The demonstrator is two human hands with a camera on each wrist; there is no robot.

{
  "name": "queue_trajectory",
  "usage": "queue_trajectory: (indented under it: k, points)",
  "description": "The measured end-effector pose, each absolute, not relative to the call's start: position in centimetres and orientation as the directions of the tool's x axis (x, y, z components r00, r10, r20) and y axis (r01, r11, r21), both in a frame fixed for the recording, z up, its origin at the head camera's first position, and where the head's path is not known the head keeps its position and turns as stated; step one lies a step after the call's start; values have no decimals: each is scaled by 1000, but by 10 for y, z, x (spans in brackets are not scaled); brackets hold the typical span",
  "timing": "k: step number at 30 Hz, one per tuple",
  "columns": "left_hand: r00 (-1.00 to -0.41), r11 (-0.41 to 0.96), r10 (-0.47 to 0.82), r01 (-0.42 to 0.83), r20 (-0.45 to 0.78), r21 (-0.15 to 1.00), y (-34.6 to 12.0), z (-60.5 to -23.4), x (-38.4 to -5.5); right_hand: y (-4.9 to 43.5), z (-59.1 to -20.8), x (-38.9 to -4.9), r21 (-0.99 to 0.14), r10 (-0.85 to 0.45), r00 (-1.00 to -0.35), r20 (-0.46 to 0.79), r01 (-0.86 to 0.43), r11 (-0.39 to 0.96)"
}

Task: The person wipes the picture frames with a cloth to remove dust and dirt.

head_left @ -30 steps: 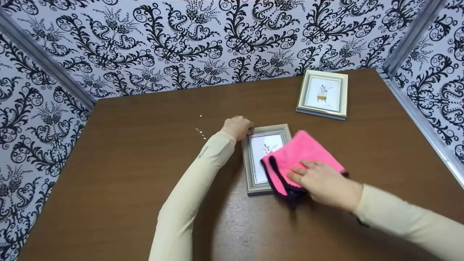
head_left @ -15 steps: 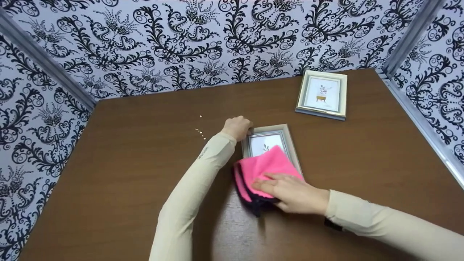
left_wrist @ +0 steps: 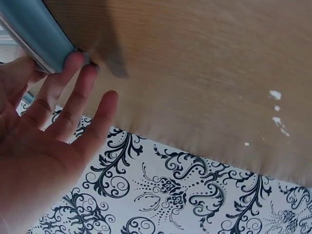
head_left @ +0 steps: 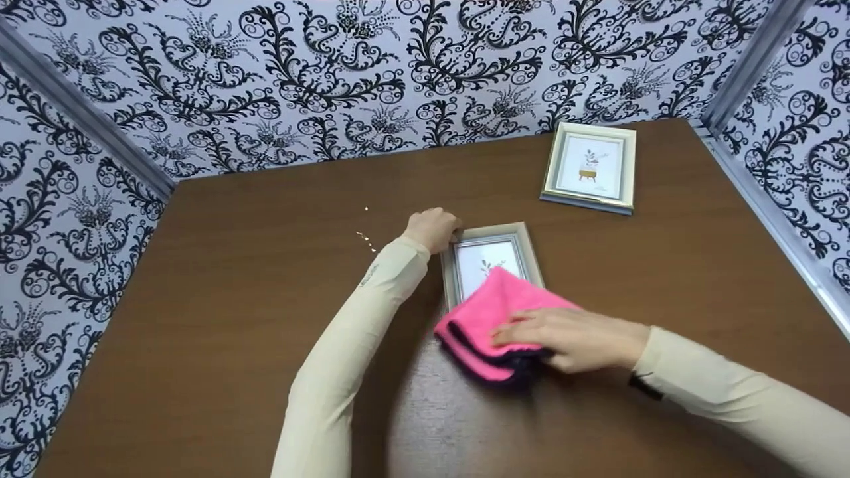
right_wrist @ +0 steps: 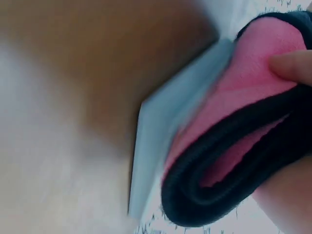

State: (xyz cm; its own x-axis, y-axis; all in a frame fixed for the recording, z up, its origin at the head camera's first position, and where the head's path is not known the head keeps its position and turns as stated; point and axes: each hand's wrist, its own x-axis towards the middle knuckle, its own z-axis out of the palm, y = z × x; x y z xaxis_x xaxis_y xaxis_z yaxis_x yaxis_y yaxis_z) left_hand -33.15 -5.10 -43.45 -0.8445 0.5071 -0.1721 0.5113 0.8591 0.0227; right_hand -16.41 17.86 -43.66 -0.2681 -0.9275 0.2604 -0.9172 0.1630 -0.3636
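A silver-beige picture frame (head_left: pixel 488 238) with a plant print lies flat on the brown table. My left hand (head_left: pixel 432 230) grips its far left corner; in the left wrist view, the fingers (left_wrist: pixel 84 80) lie against the frame's side (left_wrist: pixel 39 31). In my right hand (head_left: pixel 570 337) is a folded pink cloth (head_left: pixel 495 305) with black edging, spread over the frame's near part and hiding it. The right wrist view has the cloth (right_wrist: pixel 253 68) bunched between a finger on top and the hand below, against the frame's edge (right_wrist: pixel 165 112).
A second picture frame (head_left: pixel 590 167), pale gold with a plant print, lies at the back right of the table (head_left: pixel 232 318). Small pale specks (head_left: pixel 366 240) mark the tabletop left of the left hand. Patterned wall panels (head_left: pixel 279 86) bound the back and sides.
My right hand swept the cloth leftward over the frame's lower part, then slid back a little to the right. The left hand stays on the corner.
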Motion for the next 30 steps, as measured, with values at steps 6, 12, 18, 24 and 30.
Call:
queue_trajectory:
  k: [6,12,18,24,30]
  points:
    - [-874,891,451,453,-179,30,-55,-435,-332,208,-430,-166,-294,-858,-477,188,-861,415]
    - [-907,920,391,390,-155,39,-59,-437,-338,232,-434,-158,-192,-649,-739,182,-674,713]
    - [-911,924,382,381,-157,38,-58,-437,-340,231,-450,-145,-121,-506,-813,289,-555,823]
    - [-903,917,396,397,-169,27,-56,-433,-339,206,-465,-124,128,-578,-698,423,-586,800]
    - [-895,909,415,414,-166,40,-56,-432,-341,181,-469,-115,295,-653,-634,414,-585,755]
